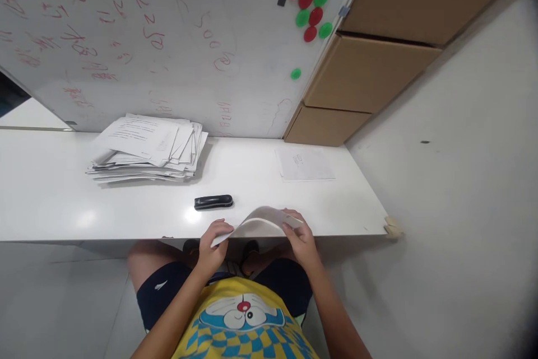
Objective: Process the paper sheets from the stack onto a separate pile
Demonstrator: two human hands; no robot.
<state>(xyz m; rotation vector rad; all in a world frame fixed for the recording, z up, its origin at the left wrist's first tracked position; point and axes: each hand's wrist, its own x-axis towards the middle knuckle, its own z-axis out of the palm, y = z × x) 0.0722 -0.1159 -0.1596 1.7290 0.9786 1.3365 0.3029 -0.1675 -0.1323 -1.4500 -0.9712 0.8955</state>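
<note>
Paper sheaf [269, 215], white, thin and flexible, arched upward through its middle; it is held at the near edge of the smooth white worktop [247, 174], partly out over the lap; left hand [213, 242] pinches the left end, right hand [303, 240] grips the right end, thumb on the near side; sheet count cannot be told from this height, could be one or several.

Main risk, as judged: too much inward push from both hands would sharpen the arch into a crease; if several sheets, the same bend could fan the edges out of line; left end sits lower than the right, so uneven pressure could skew it further; a slack pinch here could drop paper past the edge to lap or floor.

Lesser risks: black, elongated stapler [213, 202] lies just beyond the left hand, could be knocked by a forward sweep; tall, ragged stack of printed white sheets [147, 149] farther back on the left might slide if bumped; flat white papers [307, 164] at back right could get mixed with the sheaf if laid there.
</note>
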